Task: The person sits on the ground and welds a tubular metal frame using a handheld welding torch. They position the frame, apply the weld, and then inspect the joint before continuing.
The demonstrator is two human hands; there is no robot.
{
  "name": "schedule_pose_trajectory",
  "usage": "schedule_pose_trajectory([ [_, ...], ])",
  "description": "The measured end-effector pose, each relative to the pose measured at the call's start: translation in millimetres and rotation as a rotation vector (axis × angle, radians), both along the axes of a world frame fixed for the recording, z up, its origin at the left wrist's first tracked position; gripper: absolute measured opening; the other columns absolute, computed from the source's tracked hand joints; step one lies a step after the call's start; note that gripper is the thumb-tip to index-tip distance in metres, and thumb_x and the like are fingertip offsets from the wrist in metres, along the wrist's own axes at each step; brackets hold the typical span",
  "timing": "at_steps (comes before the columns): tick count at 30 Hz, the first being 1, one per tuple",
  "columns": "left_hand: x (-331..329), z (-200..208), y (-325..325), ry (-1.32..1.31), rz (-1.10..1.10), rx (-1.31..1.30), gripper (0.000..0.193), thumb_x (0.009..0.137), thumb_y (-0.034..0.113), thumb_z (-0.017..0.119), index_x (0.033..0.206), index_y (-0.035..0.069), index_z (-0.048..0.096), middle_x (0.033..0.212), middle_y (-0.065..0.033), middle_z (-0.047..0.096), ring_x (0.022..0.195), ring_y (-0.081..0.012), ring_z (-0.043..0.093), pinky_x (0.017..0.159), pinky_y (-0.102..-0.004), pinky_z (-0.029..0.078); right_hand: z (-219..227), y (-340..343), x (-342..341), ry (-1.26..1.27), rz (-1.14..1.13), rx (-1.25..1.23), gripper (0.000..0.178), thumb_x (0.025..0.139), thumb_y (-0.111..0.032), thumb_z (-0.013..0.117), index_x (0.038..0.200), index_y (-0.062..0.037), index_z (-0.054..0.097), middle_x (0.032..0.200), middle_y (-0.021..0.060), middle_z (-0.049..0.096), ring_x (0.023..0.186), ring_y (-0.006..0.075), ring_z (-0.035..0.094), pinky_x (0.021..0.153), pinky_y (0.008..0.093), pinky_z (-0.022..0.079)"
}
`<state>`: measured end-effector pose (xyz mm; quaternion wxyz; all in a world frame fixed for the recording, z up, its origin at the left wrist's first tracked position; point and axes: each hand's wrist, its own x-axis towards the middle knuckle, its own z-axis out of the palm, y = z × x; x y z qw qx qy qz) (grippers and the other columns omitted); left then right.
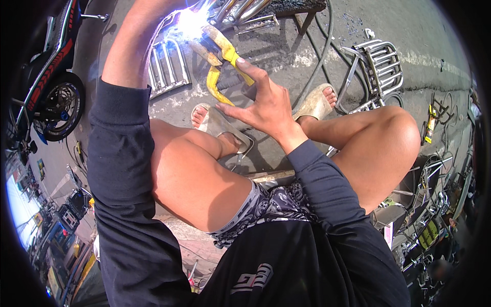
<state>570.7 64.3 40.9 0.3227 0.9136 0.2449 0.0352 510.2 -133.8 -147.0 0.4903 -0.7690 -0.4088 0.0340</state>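
My right hand [268,105] grips a worn spring clamp [221,91] with yellow handles and scuffed tan jaws. Thumb and fingers sit on its two spread handles, and a dark coil shows between them. Just past the jaws burns a blinding blue-white welding arc [192,24], whose glare hides what the clamp bites. Shiny metal tubes [248,9] run up and right from the glare. My left forearm [128,56] rises to the top edge close by the arc; the hand there is cut off or lost in the light, so its fingers cannot be made out.
Below the arc lies a chrome barred rack [171,66] on the concrete. Another tubular rack [381,66] stands at the right, near dark cables [319,56]. A motorcycle wheel [59,105] is at the left. Metal scraps [429,179] crowd the right. My sandalled feet [220,125] are below the clamp.
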Motion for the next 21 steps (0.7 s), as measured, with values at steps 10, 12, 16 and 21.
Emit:
schedule_pose_trajectory([
  [10,0.4,-0.2,0.4,-0.001,0.006,-0.002,0.012,0.097,0.009,0.067,0.101,0.004,0.076,0.078,-0.0044,0.071,0.067,-0.0114,0.063,0.058,-0.0306,0.049,-2.5,-0.6,-2.2,0.075,-0.020,0.027,0.090,0.075,-0.047,0.092,0.148,-0.0197,0.047,0.123,0.0097,0.072,0.097,0.0301,0.076,0.074,0.0418,0.064],
  [12,0.2,-1.4,0.4,-0.001,0.032,-0.021,0.012,0.096,0.009,0.067,0.102,0.004,0.076,0.078,-0.0044,0.071,0.067,-0.0114,0.063,0.058,-0.0305,0.049,-3.1,-0.9,-2.6,0.106,-0.015,0.038,0.091,0.074,-0.047,0.092,0.149,-0.0201,0.047,0.121,0.0102,0.072,0.094,0.0291,0.077,0.071,0.0416,0.064],
  [16,-1.4,2.5,-0.3,-0.042,-0.068,0.062,0.012,0.096,0.009,0.067,0.102,0.004,0.076,0.078,-0.0045,0.070,0.067,-0.0116,0.063,0.058,-0.0303,0.049,-3.5,-1.4,-1.0,-0.003,-0.012,0.047,0.102,0.072,-0.044,0.096,0.149,-0.0175,0.035,0.120,0.0193,0.072,0.091,0.0332,0.077,0.077,0.0416,0.065],
  [21,11.5,6.0,-7.4,0.090,0.094,0.013,0.013,0.096,0.010,0.067,0.102,0.004,0.076,0.077,-0.0038,0.070,0.065,-0.0121,0.061,0.057,-0.0310,0.048,-3.5,-2.1,-0.4,0.029,-0.002,-0.026,0.102,0.072,-0.044,0.097,0.148,-0.0172,0.035,0.119,0.0188,0.073,0.092,0.0334,0.078,0.077,0.0419,0.065],
])
